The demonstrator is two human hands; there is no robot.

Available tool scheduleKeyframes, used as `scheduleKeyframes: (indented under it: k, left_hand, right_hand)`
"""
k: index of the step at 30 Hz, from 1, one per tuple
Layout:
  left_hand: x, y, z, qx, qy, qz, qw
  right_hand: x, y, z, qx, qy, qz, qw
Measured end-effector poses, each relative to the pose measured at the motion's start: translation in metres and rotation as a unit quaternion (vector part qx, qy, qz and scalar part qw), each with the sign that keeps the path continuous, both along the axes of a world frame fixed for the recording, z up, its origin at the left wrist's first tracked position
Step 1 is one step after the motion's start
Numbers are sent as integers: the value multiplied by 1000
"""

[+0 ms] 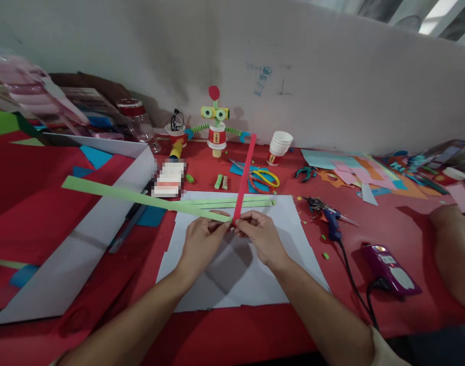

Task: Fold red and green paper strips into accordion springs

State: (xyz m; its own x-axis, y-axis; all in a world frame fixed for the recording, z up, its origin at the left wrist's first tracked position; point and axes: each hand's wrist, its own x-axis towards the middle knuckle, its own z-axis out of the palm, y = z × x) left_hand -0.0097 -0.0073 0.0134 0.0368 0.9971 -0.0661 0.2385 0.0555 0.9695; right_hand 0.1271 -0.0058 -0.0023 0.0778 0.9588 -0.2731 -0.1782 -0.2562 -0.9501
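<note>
One green strip (103,192) and one red strip (244,175) are held with their near ends together, just over a white sheet (232,284) on a red table (156,335). The green strip is pinched near its end between the thumb and fingers of the left hand (202,239), its length reaching out to the left. The red strip's lower end is gripped by the right hand (263,239) — the rest points away, toward the wall (324,76). Whether the two ends are stuck together cannot be told; the join is partly hidden by fingertips.

Both strips look like paper and can be judged light, springy along their length, and easily creased or torn. They are best taken flat between thumb and forefinger, close to the join — a hold farther out would probably let the ends slip apart.

Beyond the hands, loose green strips (251,203) are laid across the sheet. Farther back, a cup figure (217,133) is stood near stacked cups (280,145). To the right, a glue gun (333,223) is seen, and a co-worker's arm (452,254) is rested at the edge.
</note>
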Motion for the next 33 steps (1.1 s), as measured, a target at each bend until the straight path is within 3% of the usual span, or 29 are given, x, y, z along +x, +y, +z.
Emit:
scheduleKeyframes:
  k: [6, 17, 22, 27, 33]
  left_hand:
    - [1, -2, -2, 38, -8, -10, 999]
    - [1, -2, -12, -17, 2, 30, 999]
    - [3, -1, -21, -20, -54, 22, 998]
    - [3, -2, -19, -31, -80, 34, 996]
    - [6, -3, -13, -80, -226, 29, 970]
  right_hand:
    - [-1, 0, 3, 9, 10, -4, 1000]
    - [-1, 1, 0, -34, 34, -19, 999]
    - [-3, 1, -1, -24, 12, -3, 1000]
    - [-3, 0, -1, -13, 27, 10, 999]
    - [-2, 0, 1, -25, 44, 0, 999]
